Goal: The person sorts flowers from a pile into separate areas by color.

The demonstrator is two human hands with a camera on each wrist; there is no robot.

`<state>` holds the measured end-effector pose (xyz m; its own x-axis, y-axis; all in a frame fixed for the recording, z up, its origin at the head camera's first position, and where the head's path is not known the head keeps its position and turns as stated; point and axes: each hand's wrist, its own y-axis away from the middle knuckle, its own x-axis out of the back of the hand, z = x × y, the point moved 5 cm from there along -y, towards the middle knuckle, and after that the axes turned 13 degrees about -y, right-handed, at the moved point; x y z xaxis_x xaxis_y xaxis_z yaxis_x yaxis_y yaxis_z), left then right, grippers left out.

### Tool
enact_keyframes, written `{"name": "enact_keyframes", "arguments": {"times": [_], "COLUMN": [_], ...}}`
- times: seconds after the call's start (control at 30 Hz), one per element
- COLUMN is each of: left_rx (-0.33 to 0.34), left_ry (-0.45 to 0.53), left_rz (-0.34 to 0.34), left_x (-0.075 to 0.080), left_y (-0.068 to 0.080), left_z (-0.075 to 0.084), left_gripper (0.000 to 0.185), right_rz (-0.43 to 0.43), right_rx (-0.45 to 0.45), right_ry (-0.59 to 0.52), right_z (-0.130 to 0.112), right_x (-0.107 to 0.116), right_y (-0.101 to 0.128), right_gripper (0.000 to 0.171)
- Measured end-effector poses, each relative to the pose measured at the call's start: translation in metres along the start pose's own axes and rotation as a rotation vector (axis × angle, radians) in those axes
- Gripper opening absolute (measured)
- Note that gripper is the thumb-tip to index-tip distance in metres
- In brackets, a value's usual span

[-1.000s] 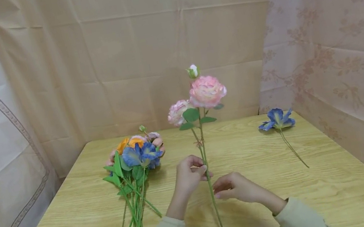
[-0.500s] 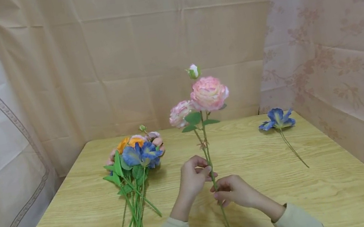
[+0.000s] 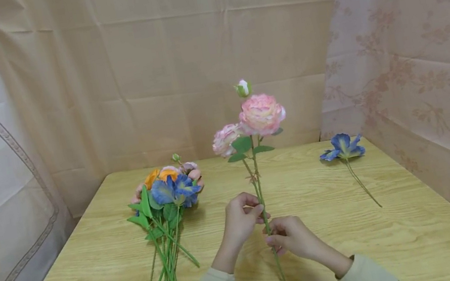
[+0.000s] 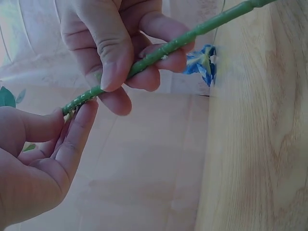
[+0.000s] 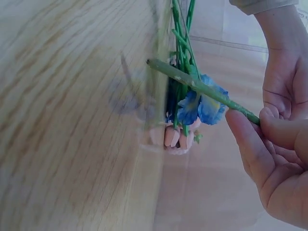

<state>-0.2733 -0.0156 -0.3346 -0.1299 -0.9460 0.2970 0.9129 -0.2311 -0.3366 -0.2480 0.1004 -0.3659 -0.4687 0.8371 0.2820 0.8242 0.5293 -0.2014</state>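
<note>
The likeliest trouble is tipping: the pink flower [image 3: 262, 115] carries its blooms and bud well above the grip, so a loose pinch could let it swing or twist. It stands nearly upright over the middle of the surface [image 3: 304, 181], its stem [image 4: 207, 27] pinched by the fingers of the left hand [image 3: 239, 218] and, lower down, the right hand [image 3: 295, 237]. Squeezing hard on a bend might kink the stem (it looks like plastic, faintly glossy and knobbly). The petals are ruffled and layered, the leaves flat ovals. The bunch [image 3: 176, 191], left, has crossed stems, which could snag. A curly-petalled blue flower [image 3: 342, 147] lies right, on streaky wood grain.
</note>
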Motion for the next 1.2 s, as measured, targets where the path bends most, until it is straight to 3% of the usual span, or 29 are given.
{"name": "enact_keyframes", "arguments": {"times": [0.13,0.4,0.77,0.87,1.03,1.2], "left_rx": [0.064,0.045,0.097,0.095,0.073,0.051], "left_ry": [0.007,-0.033,-0.117,-0.123,-0.138,-0.164], "left_rz": [0.004,-0.013,0.014,0.017,0.006,-0.011], "left_x": [-0.001,-0.001,0.004,0.005,0.009,0.010], "left_y": [-0.002,-0.002,0.000,0.000,0.006,0.011], "left_z": [-0.005,-0.008,-0.015,-0.014,0.003,0.014], "left_gripper": [0.008,0.016,0.009,0.009,0.009,0.009], "right_rz": [0.042,0.089,0.239,0.272,0.300,0.291], "right_rx": [0.013,0.055,-0.045,-0.086,-0.168,-0.268], "right_ry": [0.020,0.131,0.181,0.174,0.148,0.084], "right_z": [0.000,0.001,0.011,0.018,0.031,0.042], "right_x": [0.000,0.009,0.051,0.062,0.076,0.087], "right_y": [0.001,0.001,0.007,0.010,0.015,0.020], "right_gripper": [0.010,0.007,0.020,0.008,0.025,0.019]}}
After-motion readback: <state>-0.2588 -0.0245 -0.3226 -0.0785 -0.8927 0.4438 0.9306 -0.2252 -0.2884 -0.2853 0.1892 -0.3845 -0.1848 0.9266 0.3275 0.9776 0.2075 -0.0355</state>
